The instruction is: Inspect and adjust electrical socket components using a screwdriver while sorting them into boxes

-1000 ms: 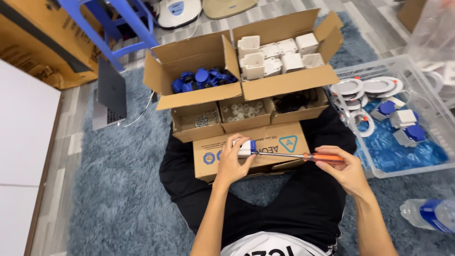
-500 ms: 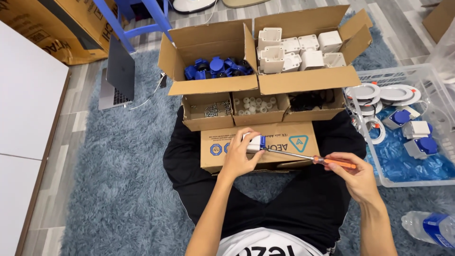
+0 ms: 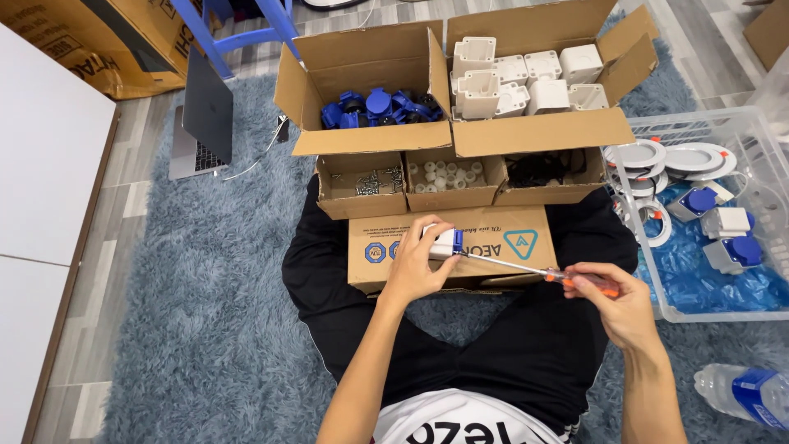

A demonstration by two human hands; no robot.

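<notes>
1. Left hand (image 3: 413,267): its fingers (image 3: 427,233) are curled tight around a small white-and-blue socket part (image 3: 442,243), pinning it just above the flat cardboard box (image 3: 501,247) on the lap.
2. Right hand (image 3: 620,300): its fingers are clenched on the orange handle of a screwdriver (image 3: 534,270), well to the right of that box's middle.
3. The thin shaft runs left across the flat cardboard box, its tip meeting the part's blue end.
4. To do this well, I'd judge: keep shaft and screw in one line, press in gently, and hold the part braced against the box.
5. Beyond the flat cardboard box sit small trays of screws (image 3: 374,181) and white pieces (image 3: 448,174), then blue caps (image 3: 378,107).
</notes>
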